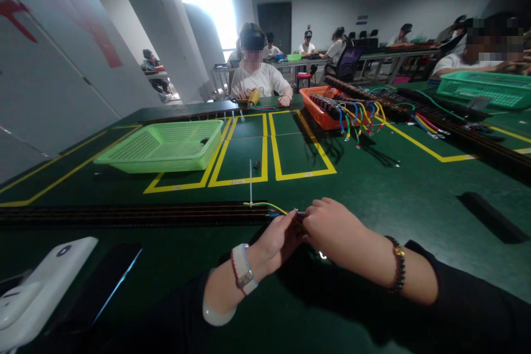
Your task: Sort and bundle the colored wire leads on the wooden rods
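Observation:
Coloured wires, yellow-green, blue and red, run from the right end of a long dark strip into my hands. My left hand is closed around the wires, its thumb lying along the top. Right beside it, my right hand is curled with bent fingers on the same bundle. The far ends of the wires are mostly hidden by my hands. A white cable tie stands upright at the strip, just left of the wires.
A light green basket stands back left, an orange basket with wired parts back right. Phones lie at the front left, a black sleeve piece at the right. A person sits across the table.

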`<state>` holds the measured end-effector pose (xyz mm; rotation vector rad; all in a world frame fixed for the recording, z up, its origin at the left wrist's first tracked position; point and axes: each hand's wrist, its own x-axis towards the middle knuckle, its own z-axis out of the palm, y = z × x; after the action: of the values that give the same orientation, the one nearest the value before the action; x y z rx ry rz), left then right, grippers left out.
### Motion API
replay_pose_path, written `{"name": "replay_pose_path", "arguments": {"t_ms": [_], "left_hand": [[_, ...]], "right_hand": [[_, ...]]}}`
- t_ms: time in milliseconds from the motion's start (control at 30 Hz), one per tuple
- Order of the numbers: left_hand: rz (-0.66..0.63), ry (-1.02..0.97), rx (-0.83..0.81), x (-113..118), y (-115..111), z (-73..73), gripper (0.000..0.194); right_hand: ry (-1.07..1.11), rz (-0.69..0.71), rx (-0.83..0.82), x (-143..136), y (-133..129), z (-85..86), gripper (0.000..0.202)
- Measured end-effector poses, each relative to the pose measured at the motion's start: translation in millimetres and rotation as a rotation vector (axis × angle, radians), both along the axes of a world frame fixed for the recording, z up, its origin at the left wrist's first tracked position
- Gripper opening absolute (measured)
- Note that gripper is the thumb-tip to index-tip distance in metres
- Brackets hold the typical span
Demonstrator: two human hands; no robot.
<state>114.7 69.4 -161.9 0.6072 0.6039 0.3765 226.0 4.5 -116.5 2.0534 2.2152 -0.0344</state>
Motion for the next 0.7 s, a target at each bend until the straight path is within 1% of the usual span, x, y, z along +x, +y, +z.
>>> {"name": "replay_pose_path", "arguments": {"t_ms": [100,167,300,467,567,700], "left_hand": [[0.008,0.005,0.008,2,-1,2.1,0.012],[0.026,0.006,0.012,3,-2,2.9,0.01],[0.034,0.01,0.016,3,-3,0.9,0.011],[0.035,0.012,0.034,2,-2,-1.9,0.016],[0.01,0.013,0.039,2,-2,0.2,0.023],[0.005,0.04,0.071,1,-3,2.8,0.025]], "right_hand": [[0.002,-0.002,-0.012,-3,0,-5.9,0.026],[0.032,-0.015,-0.011,-3,-1,-4.4,0.029],[0.121,-0.059,-0.049,-2,-5,10.3,0.034],[0.237,-0.128,-0.144,7,-6,31.0,0.032],[0.275,-0.132,-0.146,17,-5,36.7,0.031],[0.222,-0.152,-0.054,33,2,37.1,0.033]]}}
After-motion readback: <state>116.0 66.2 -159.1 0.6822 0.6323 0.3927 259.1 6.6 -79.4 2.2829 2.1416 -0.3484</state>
